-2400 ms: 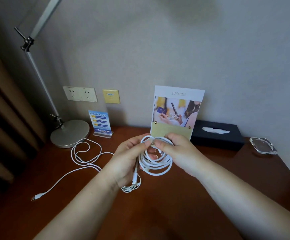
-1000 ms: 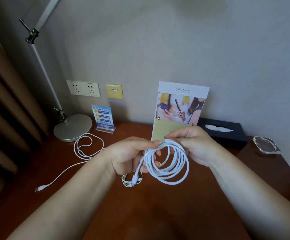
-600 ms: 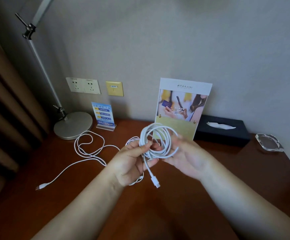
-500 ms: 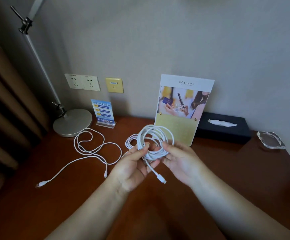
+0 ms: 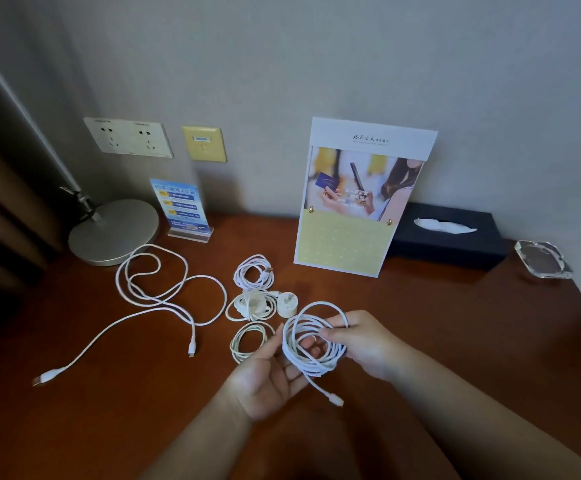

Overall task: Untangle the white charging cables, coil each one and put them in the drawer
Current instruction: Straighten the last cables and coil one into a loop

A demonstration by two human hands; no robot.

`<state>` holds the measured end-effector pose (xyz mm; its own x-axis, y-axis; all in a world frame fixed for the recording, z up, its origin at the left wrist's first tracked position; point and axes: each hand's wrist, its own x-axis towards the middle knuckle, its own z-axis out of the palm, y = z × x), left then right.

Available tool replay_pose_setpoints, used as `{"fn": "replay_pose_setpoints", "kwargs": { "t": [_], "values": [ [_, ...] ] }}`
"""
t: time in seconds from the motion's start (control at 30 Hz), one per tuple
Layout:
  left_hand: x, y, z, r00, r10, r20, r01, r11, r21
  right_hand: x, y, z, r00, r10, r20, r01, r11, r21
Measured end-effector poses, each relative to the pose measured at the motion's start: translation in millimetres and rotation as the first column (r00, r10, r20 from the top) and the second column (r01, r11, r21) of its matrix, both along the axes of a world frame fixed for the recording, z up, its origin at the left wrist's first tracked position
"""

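Both hands hold one coiled white cable (image 5: 311, 336) above the wooden desk (image 5: 455, 323). My left hand (image 5: 268, 379) grips the coil's left side and my right hand (image 5: 362, 344) pinches its right side. One plug end (image 5: 336, 400) hangs free below the coil. Three small coiled white cables lie on the desk behind my hands: one at the back (image 5: 254, 273), one in the middle (image 5: 252, 306), one nearest (image 5: 249, 341). A long loose white cable (image 5: 164, 292) sprawls to the left. No drawer is in view.
A lamp base (image 5: 114, 230) stands at the back left beside a small blue sign (image 5: 181, 207). A tall card stand (image 5: 358, 199), a black tissue box (image 5: 448, 239) and a glass ashtray (image 5: 542, 259) line the back wall. Wall sockets (image 5: 128, 136) sit above the desk.
The view has tilted down and my hands have lowered the coil toward the desk. The coil's plug end has come loose and now dangles. The small coils on the desk have come into view.
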<state>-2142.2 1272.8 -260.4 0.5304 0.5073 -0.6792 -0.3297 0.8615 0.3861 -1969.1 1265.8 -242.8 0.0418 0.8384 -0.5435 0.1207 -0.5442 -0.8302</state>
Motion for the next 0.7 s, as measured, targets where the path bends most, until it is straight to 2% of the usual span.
{"fn": "replay_pose_setpoints", "kwargs": {
  "t": [0.07, 0.2, 0.3, 0.37, 0.4, 0.43, 0.47, 0.5, 0.53, 0.57, 0.6, 0.63, 0.7],
  "values": [
    [9.4, 10.9, -4.6, 1.000, -0.018, -0.007, 0.018, 0.999, 0.038, 12.2, 7.9, -0.3, 0.996, 0.025, 0.081, -0.025, 1.000, 0.008],
    [37.1, 34.1, -13.2, 0.977, -0.121, -0.173, 0.147, 0.979, 0.144, 43.8, 28.3, 2.2, 0.931, 0.162, 0.327, -0.160, 0.987, -0.032],
    [55.2, 50.0, -20.1, 0.947, -0.203, -0.247, 0.255, 0.947, 0.197, 63.4, 50.0, -4.1, 0.767, 0.347, 0.540, -0.354, 0.930, -0.095],
    [63.9, 57.0, -26.3, 0.885, -0.262, -0.384, 0.382, 0.881, 0.280, 70.3, 62.3, -11.2, 0.621, 0.467, 0.630, -0.447, 0.871, -0.205],
    [67.2, 60.4, -30.7, 0.851, -0.262, -0.455, 0.421, 0.857, 0.296, 73.1, 66.3, -15.0, 0.596, 0.498, 0.630, -0.471, 0.852, -0.228],
    [69.6, 64.3, -35.0, 0.838, -0.235, -0.492, 0.416, 0.860, 0.297, 75.9, 69.0, -20.4, 0.662, 0.481, 0.575, -0.457, 0.867, -0.199],
    [72.1, 68.7, -40.3, 0.842, -0.192, -0.504, 0.374, 0.881, 0.289, 78.9, 70.8, -25.4, 0.795, 0.407, 0.450, -0.390, 0.911, -0.134],
    [74.6, 73.6, -45.7, 0.851, -0.145, -0.505, 0.317, 0.908, 0.273, 81.6, 71.9, -29.5, 0.929, 0.273, 0.250, -0.263, 0.962, -0.072],
    [77.2, 78.4, -51.2, 0.854, -0.096, -0.511, 0.258, 0.931, 0.257, 83.4, 73.2, -33.1, 0.996, 0.081, 0.029, -0.080, 0.995, -0.053],
    [80.4, 82.6, -55.6, 0.848, -0.056, -0.527, 0.215, 0.945, 0.245, 85.2, 74.7, -38.4, 0.987, -0.099, -0.123, 0.088, 0.992, -0.094],
    [84.2, 86.1, -59.5, 0.833, -0.020, -0.553, 0.188, 0.950, 0.249, 86.0, 77.3, -46.9, 0.961, -0.210, -0.180, 0.187, 0.973, -0.136],
    [88.4, 89.0, -64.0, 0.804, 0.017, -0.595, 0.176, 0.948, 0.265, 84.9, 80.1, -56.3, 0.952, -0.263, -0.156, 0.242, 0.960, -0.144],
    [96.2, 93.2, -71.0, 0.708, 0.087, -0.701, 0.207, 0.924, 0.323, 77.3, 84.2, -75.7, 0.947, -0.320, 0.012, 0.320, 0.944, -0.081]
  ]
}}
